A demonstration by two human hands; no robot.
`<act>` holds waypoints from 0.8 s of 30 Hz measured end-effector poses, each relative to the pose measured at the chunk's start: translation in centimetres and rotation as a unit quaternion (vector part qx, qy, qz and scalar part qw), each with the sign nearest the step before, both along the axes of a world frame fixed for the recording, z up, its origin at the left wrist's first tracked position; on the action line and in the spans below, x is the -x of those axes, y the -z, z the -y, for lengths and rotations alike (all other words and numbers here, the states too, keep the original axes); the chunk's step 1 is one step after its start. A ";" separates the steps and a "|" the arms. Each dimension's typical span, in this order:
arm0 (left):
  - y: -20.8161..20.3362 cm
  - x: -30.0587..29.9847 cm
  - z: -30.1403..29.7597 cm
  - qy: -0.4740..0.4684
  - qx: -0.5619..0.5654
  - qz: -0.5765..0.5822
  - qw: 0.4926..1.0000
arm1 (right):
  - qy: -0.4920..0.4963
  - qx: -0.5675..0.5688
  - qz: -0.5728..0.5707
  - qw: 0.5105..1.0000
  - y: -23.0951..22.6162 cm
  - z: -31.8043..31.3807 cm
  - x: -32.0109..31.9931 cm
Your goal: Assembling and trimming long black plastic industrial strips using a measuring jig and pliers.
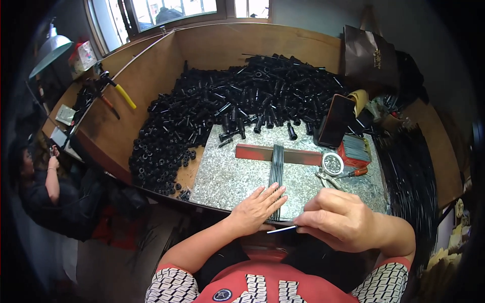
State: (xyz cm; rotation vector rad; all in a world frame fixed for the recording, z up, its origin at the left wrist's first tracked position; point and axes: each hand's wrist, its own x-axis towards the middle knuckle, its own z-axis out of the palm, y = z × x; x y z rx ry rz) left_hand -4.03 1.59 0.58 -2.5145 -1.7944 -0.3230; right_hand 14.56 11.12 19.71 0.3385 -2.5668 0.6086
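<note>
My left hand (255, 211) lies with fingers stretched out over the near end of a row of thin dark rods (277, 174). The rods lie side by side, their far part resting across a worn red bar (252, 152) on a speckled stone slab (222, 177). At the slab's front edge, my right hand (341, 219) is closed in a pinch around one end of a thin, pale, shiny rod (282, 230). That rod's other end points left, close to my left thumb. Farther right are a small round dish (333, 163) of tiny pieces and pliers (328, 180).
Black tubular parts (242, 91) are heaped behind the slab, inside wooden walls. A phone (336, 121) stands upright near a red box (355, 151) of thin pieces. An orange-handled screwdriver (359, 172) lies beside the pliers. Long black rods (411, 171) fill the right side. Another person (55, 187) sits at left.
</note>
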 end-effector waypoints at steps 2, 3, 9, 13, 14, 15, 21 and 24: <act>-0.5 -0.3 0.2 0.002 0.008 0.023 1.000 | -0.019 0.006 -0.001 1.000 -0.2 -0.5 0.3; -0.8 -0.3 0.5 -0.004 0.024 0.040 0.999 | -0.025 0.011 -0.004 1.000 0.0 -0.8 0.4; -1.5 -1.1 0.9 0.011 0.031 0.064 0.997 | -0.005 -0.014 -0.006 1.000 -1.5 -0.5 -0.9; -3.5 -1.6 1.5 0.034 0.006 0.152 0.988 | 0.014 -0.036 -0.044 0.998 -5.4 0.7 -1.7; -4.3 -1.9 1.6 0.031 -0.013 0.154 0.988 | 0.016 -0.056 -0.068 0.996 -6.2 0.5 -1.8; -5.1 -2.1 1.6 0.027 -0.033 0.156 0.987 | 0.017 -0.079 -0.074 0.994 -7.9 0.8 -2.1; -12.7 -1.8 2.0 -0.003 -0.037 0.232 0.972 | 0.163 -0.035 -0.118 0.979 -12.5 0.1 -2.0; -15.4 -3.2 0.4 0.079 0.013 0.352 0.933 | 0.266 -0.124 -0.175 0.940 -14.6 1.1 -3.6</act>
